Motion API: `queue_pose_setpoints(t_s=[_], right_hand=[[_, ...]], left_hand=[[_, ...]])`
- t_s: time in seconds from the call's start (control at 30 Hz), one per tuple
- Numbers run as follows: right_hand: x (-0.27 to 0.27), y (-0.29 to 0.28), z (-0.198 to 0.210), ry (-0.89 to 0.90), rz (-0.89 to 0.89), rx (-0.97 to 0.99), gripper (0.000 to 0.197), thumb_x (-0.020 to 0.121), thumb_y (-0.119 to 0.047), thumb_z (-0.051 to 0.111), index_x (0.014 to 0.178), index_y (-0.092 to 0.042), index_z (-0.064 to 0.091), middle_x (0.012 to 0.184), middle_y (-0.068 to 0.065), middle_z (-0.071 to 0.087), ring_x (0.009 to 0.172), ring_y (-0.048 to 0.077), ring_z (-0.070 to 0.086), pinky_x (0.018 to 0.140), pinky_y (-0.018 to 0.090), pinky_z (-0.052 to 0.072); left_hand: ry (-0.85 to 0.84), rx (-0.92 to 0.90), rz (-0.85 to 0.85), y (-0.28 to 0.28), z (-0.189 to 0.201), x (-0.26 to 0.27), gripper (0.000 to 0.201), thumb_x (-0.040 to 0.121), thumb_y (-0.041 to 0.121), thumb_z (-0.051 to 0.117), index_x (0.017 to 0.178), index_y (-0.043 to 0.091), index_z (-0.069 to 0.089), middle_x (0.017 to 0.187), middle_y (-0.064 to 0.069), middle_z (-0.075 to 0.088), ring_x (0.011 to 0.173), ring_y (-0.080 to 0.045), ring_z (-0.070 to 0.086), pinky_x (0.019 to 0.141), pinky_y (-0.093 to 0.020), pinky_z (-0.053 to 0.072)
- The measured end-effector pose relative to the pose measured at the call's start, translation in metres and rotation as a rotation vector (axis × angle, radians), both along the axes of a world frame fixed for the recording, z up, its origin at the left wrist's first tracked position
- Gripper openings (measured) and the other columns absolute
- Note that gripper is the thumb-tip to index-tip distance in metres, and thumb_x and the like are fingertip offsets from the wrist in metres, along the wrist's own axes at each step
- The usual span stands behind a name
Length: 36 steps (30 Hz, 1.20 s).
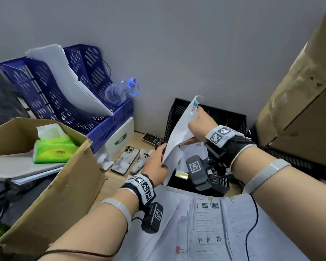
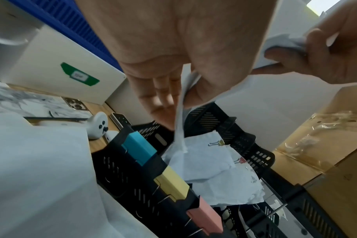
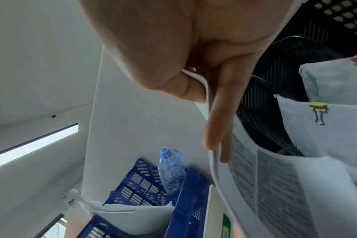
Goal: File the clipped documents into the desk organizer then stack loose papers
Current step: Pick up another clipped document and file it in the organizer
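Both my hands hold one clipped document [image 1: 179, 132] upright over the black mesh desk organizer [image 1: 226, 117]. A teal binder clip [image 1: 196, 104] sits on its top corner. My right hand [image 1: 195, 118] pinches the sheets just under that clip, thumb against fingers [image 3: 218, 125]. At the lower edge my left hand [image 1: 161, 157] grips the sheets [image 2: 181, 122]. Inside the organizer [image 2: 132, 169] lie other documents with a yellow clip [image 2: 221, 142] and a pink clip [image 2: 242, 160]. Papers [image 1: 215, 228] lie spread on the desk in front.
A blue file rack [image 1: 64, 95] with white sheets and a water bottle [image 1: 120, 91] stands at the back left. An open cardboard box [image 1: 60, 185] with a tissue pack is at the left. A phone [image 1: 125, 160] and a white controller [image 1: 141, 161] lie beside the organizer. A big carton [image 1: 299, 110] rises at the right.
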State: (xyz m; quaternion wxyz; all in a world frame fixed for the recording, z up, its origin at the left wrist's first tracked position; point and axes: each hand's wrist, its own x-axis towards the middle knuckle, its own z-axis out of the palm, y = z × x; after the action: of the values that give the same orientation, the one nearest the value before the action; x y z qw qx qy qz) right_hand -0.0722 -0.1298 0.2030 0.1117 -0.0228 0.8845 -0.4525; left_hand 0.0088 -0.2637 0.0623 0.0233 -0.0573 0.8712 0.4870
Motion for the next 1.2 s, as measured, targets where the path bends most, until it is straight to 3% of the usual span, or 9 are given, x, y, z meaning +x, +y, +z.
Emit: queue_pose_setpoints(t_s=[0.13, 0.27, 0.33, 0.53, 0.6, 0.77, 0.93, 1.07, 1.2], right_hand=[[-0.020, 0.001, -0.003, 0.023, 0.000, 0.057, 0.060, 0.081, -0.005, 0.045, 0.138, -0.021, 0.036, 0.125, 0.014, 0.058, 0.106, 0.036, 0.066, 0.076, 0.047, 0.062], [-0.034, -0.002, 0.000, -0.032, 0.009, -0.056, 0.064, 0.082, 0.005, 0.045, 0.140, -0.019, 0.039, 0.122, 0.015, 0.058, 0.097, 0.035, 0.068, 0.067, 0.048, 0.063], [-0.040, -0.003, -0.002, -0.059, 0.008, -0.105, 0.066, 0.081, 0.008, 0.045, 0.141, -0.019, 0.040, 0.118, 0.014, 0.058, 0.091, 0.032, 0.067, 0.065, 0.048, 0.063], [-0.049, -0.012, -0.007, -0.127, -0.019, -0.103, 0.059, 0.071, 0.001, 0.047, 0.123, -0.026, 0.049, 0.119, 0.004, 0.061, 0.104, 0.035, 0.061, 0.071, 0.053, 0.061], [-0.052, -0.015, -0.010, -0.056, -0.003, -0.032, 0.056, 0.071, -0.007, 0.042, 0.121, -0.031, 0.049, 0.116, 0.004, 0.063, 0.105, 0.036, 0.063, 0.075, 0.053, 0.060], [-0.047, -0.025, -0.010, -0.022, -0.059, -0.032, 0.065, 0.085, 0.001, 0.032, 0.137, -0.035, 0.040, 0.117, 0.005, 0.057, 0.091, 0.039, 0.064, 0.059, 0.052, 0.061], [-0.043, -0.036, -0.035, 0.012, -0.052, 0.077, 0.046, 0.088, -0.009, 0.047, 0.132, -0.020, 0.043, 0.113, 0.008, 0.063, 0.096, 0.032, 0.064, 0.082, 0.047, 0.059], [-0.045, -0.039, -0.055, -0.157, -0.072, -0.025, 0.030, 0.090, -0.022, 0.051, 0.120, -0.019, 0.051, 0.108, 0.012, 0.067, 0.090, 0.033, 0.071, 0.073, 0.050, 0.062], [-0.044, -0.036, -0.069, -0.207, -0.051, -0.056, 0.026, 0.092, -0.027, 0.050, 0.113, -0.012, 0.052, 0.094, 0.018, 0.071, 0.079, 0.035, 0.075, 0.072, 0.054, 0.061]], left_hand=[[0.022, -0.038, -0.037, 0.002, -0.014, -0.023, 0.083, 0.072, 0.012, 0.041, 0.141, 0.055, 0.030, 0.124, -0.001, 0.055, 0.108, -0.030, 0.060, 0.093, -0.048, 0.054], [0.067, -0.088, 0.118, -0.006, -0.009, -0.036, 0.076, 0.076, -0.001, 0.046, 0.135, 0.048, 0.041, 0.130, 0.005, 0.053, 0.109, -0.026, 0.058, 0.090, -0.037, 0.051], [0.084, -0.091, 0.158, -0.014, -0.012, -0.039, 0.079, 0.073, -0.002, 0.047, 0.131, 0.051, 0.042, 0.128, 0.009, 0.055, 0.108, -0.026, 0.059, 0.090, -0.042, 0.053], [0.022, -0.053, 0.073, -0.023, -0.014, -0.051, 0.080, 0.078, -0.006, 0.046, 0.140, 0.045, 0.039, 0.129, -0.001, 0.054, 0.102, -0.025, 0.059, 0.086, -0.036, 0.051], [0.005, -0.053, 0.061, -0.025, -0.016, -0.055, 0.079, 0.082, -0.002, 0.048, 0.145, 0.045, 0.034, 0.129, -0.003, 0.052, 0.098, -0.023, 0.058, 0.083, -0.030, 0.046], [-0.054, -0.088, 0.089, -0.023, -0.025, -0.069, 0.069, 0.092, 0.017, 0.058, 0.152, 0.034, 0.031, 0.126, -0.009, 0.053, 0.090, -0.020, 0.057, 0.079, -0.028, 0.044], [-0.021, -0.049, 0.060, -0.013, -0.032, -0.090, 0.070, 0.090, 0.039, 0.065, 0.152, 0.037, 0.031, 0.123, -0.004, 0.053, 0.106, -0.021, 0.058, 0.096, -0.040, 0.051], [-0.099, -0.058, 0.008, -0.007, -0.045, -0.102, 0.062, 0.090, 0.063, 0.041, 0.147, 0.044, 0.030, 0.130, -0.008, 0.062, 0.112, -0.029, 0.062, 0.095, -0.045, 0.053], [-0.188, -0.103, -0.034, -0.004, -0.041, -0.100, 0.044, 0.102, 0.047, 0.034, 0.137, 0.025, 0.050, 0.117, -0.014, 0.067, 0.105, -0.035, 0.062, 0.082, -0.033, 0.046]])
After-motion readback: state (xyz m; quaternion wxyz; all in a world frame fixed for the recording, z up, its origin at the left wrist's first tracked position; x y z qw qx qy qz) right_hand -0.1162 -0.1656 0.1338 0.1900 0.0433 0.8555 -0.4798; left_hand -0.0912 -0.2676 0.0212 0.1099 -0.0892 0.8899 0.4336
